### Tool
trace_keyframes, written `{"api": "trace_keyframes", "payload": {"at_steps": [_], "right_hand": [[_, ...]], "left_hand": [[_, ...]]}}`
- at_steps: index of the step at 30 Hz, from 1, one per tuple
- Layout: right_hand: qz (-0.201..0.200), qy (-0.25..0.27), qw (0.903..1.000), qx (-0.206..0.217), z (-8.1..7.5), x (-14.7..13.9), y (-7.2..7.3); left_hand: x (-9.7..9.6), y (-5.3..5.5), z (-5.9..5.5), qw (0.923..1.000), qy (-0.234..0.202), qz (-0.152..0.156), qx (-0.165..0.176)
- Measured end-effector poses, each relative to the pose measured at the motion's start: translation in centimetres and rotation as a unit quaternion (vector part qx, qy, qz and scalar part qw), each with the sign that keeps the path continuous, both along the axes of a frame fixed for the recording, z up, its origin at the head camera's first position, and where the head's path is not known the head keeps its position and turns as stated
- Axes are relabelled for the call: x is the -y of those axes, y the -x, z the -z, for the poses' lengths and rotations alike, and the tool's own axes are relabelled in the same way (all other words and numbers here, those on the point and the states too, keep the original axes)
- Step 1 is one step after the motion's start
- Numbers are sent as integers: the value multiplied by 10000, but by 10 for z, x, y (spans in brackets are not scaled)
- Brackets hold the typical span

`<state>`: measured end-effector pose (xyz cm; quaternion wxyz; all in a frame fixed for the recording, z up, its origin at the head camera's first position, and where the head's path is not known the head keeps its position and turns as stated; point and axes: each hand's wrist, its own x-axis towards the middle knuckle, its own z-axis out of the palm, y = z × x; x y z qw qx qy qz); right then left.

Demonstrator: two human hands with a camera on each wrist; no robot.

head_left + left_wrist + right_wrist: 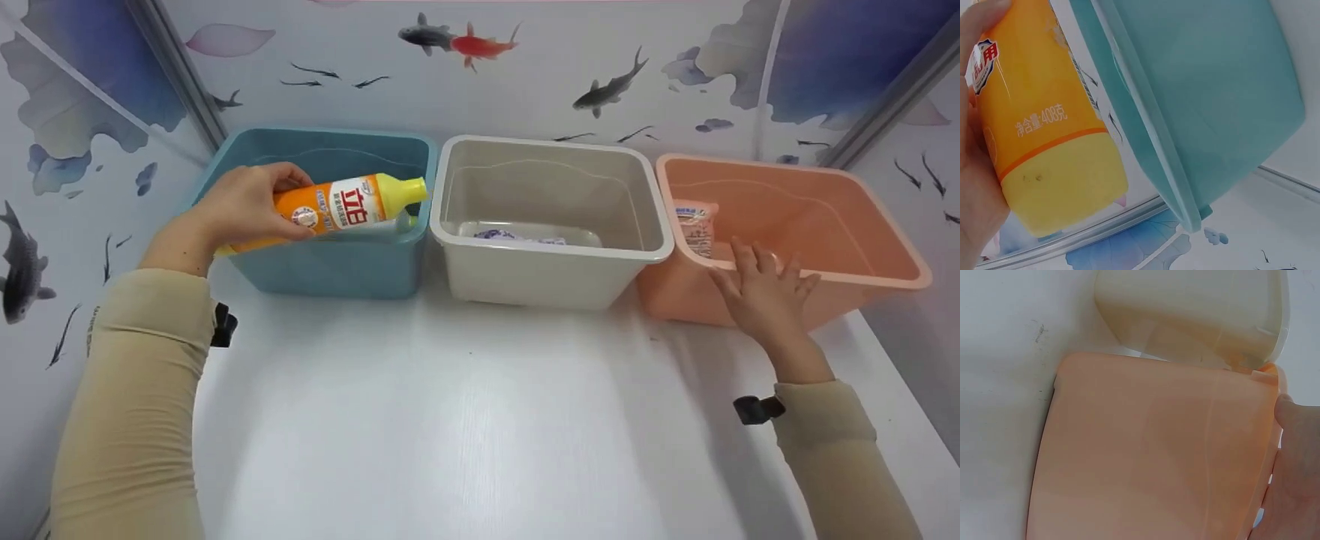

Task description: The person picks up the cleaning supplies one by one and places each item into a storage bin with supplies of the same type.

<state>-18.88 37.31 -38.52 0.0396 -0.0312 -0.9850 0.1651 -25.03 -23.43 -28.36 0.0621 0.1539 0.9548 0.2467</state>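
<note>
My left hand (244, 206) grips an orange and yellow bottle (330, 206), which looks like dish soap, and holds it on its side over the blue bin (334, 274). The yellow cap points right. In the left wrist view the bottle's yellow base (1067, 185) shows beside the bin's outer wall. My right hand (769, 300) has its fingers spread across the front rim of the orange bin (870, 281). The right wrist view has the thumb (1284, 410) right at that rim. A printed packet (696, 227) stands inside the orange bin's left end.
Between the two bins is a pale grey bin (551, 277) with a blue and white packet (517, 238) at its bottom. Inside the blue bin, a pale item (386, 226) shows partly below the bottle. All three bins stand along the back of the white table (465, 420).
</note>
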Motion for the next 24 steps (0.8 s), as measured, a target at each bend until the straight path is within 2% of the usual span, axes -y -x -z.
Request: {"api": "trace_keyframes", "payload": {"at_steps": [9,15,22,24], "right_hand": [[60,79,10000,11,0,1,-1],[59,62,10000,-44,0,2,-1],[76,-27,9999,-59,1,-1,0],[88,-9,10000,-28,2,-1,0]], "left_hand": [[-2,19,-6,9989,179,-140,-398],[-4,27,-2,9985,301,-216,-415],[-3,35,8,9970,557,-80,-540],[-3,36,11,9971,572,-86,-485]]}}
